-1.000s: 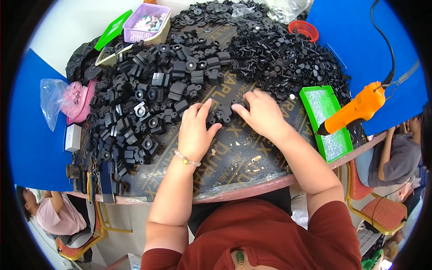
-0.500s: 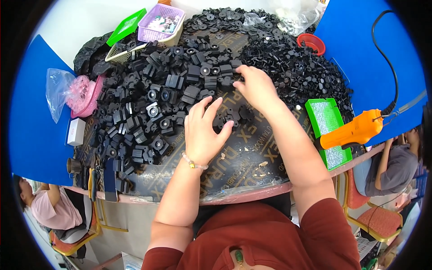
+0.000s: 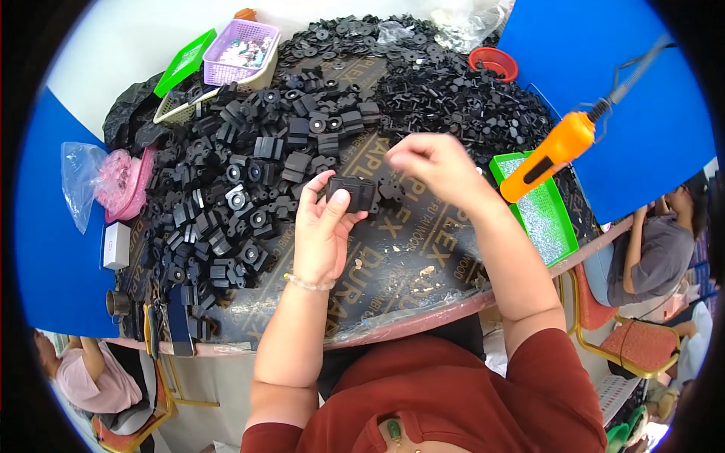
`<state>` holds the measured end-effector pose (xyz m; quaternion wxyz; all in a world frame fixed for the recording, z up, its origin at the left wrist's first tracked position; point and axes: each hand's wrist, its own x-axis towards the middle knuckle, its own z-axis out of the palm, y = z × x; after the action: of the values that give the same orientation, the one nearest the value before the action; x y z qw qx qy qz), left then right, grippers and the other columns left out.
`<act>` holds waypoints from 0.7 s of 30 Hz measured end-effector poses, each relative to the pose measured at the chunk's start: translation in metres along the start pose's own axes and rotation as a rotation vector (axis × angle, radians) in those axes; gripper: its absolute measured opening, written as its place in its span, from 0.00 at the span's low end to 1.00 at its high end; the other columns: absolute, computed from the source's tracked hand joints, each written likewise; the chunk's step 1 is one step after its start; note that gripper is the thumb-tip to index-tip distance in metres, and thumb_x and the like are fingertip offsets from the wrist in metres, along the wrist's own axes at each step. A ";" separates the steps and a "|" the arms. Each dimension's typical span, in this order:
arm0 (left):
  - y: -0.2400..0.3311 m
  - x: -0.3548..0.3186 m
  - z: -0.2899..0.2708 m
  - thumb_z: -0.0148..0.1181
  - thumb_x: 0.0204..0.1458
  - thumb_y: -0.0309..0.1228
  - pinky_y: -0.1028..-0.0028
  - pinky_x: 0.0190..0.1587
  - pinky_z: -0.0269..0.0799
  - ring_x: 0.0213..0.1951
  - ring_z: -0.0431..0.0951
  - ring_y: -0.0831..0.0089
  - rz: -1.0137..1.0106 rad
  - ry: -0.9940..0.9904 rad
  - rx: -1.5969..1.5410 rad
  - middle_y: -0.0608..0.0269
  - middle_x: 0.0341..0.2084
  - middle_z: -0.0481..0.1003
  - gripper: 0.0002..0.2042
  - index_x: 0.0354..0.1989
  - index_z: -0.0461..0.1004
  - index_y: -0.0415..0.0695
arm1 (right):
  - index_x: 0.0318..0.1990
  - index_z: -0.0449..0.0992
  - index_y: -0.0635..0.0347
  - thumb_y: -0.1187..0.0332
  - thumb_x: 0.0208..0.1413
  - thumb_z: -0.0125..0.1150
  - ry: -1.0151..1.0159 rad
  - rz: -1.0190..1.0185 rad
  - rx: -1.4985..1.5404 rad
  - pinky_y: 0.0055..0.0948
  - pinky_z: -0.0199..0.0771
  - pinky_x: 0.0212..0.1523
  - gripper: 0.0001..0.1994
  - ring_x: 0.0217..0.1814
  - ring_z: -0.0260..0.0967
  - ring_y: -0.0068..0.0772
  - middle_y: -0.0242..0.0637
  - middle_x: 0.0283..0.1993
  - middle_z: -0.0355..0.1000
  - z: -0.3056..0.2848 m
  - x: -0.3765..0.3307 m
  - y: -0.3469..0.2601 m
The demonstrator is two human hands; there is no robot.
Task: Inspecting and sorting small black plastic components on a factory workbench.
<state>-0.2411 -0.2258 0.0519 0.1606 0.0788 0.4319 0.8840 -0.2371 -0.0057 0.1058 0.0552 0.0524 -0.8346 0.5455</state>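
My left hand is raised over the dark work board and grips a black blocky plastic part between thumb and fingers. My right hand hovers just right of that part with its fingertips pinched together; whether they hold a small piece I cannot tell. A big heap of black square parts lies left of my hands. A heap of smaller black round parts lies behind my right hand.
An orange power screwdriver hangs on a cable over a green tray of small screws. Purple basket, green lid, red bowl at the back. Pink bags at left. Other people sit at right and lower left.
My left hand has lifted a black part off the board. My right hand has pulled back from the far pile and come down beside that part.
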 end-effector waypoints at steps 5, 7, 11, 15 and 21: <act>0.000 0.001 -0.001 0.57 0.63 0.32 0.63 0.53 0.73 0.50 0.76 0.69 -0.086 -0.123 -0.068 0.61 0.50 0.75 0.14 0.55 0.67 0.48 | 0.39 0.79 0.58 0.70 0.47 0.68 0.119 -0.025 -0.865 0.41 0.74 0.49 0.10 0.48 0.72 0.47 0.43 0.41 0.75 -0.017 -0.003 0.061; 0.004 -0.003 0.009 0.57 0.63 0.32 0.63 0.53 0.74 0.50 0.76 0.68 -0.108 -0.120 -0.063 0.61 0.51 0.74 0.14 0.56 0.67 0.47 | 0.37 0.79 0.58 0.72 0.45 0.69 0.088 -0.063 -0.956 0.40 0.74 0.49 0.10 0.49 0.71 0.46 0.41 0.40 0.74 -0.007 -0.006 0.080; 0.002 -0.003 0.005 0.56 0.63 0.33 0.60 0.52 0.75 0.50 0.76 0.67 -0.134 -0.126 -0.049 0.60 0.53 0.73 0.15 0.57 0.66 0.47 | 0.37 0.79 0.59 0.72 0.46 0.68 0.229 -0.211 -0.837 0.41 0.74 0.48 0.10 0.47 0.71 0.46 0.39 0.40 0.73 -0.011 -0.007 0.086; -0.006 0.001 -0.005 0.54 0.65 0.36 0.62 0.50 0.77 0.50 0.77 0.65 -0.158 -0.189 -0.039 0.60 0.52 0.74 0.18 0.62 0.64 0.48 | 0.39 0.78 0.58 0.73 0.48 0.67 0.315 -0.089 -0.721 0.42 0.76 0.46 0.09 0.45 0.74 0.50 0.40 0.43 0.73 -0.020 -0.016 0.079; -0.007 0.000 0.001 0.53 0.65 0.37 0.66 0.48 0.78 0.48 0.78 0.65 -0.166 -0.162 0.005 0.58 0.51 0.75 0.21 0.65 0.62 0.45 | 0.40 0.80 0.65 0.79 0.49 0.67 0.394 -0.104 -0.120 0.26 0.80 0.46 0.10 0.46 0.77 0.29 0.39 0.53 0.72 -0.020 -0.024 0.046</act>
<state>-0.2396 -0.2210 0.0465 0.2675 0.1145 0.4247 0.8573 -0.2195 0.0316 0.0684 0.2485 -0.0158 -0.8348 0.4910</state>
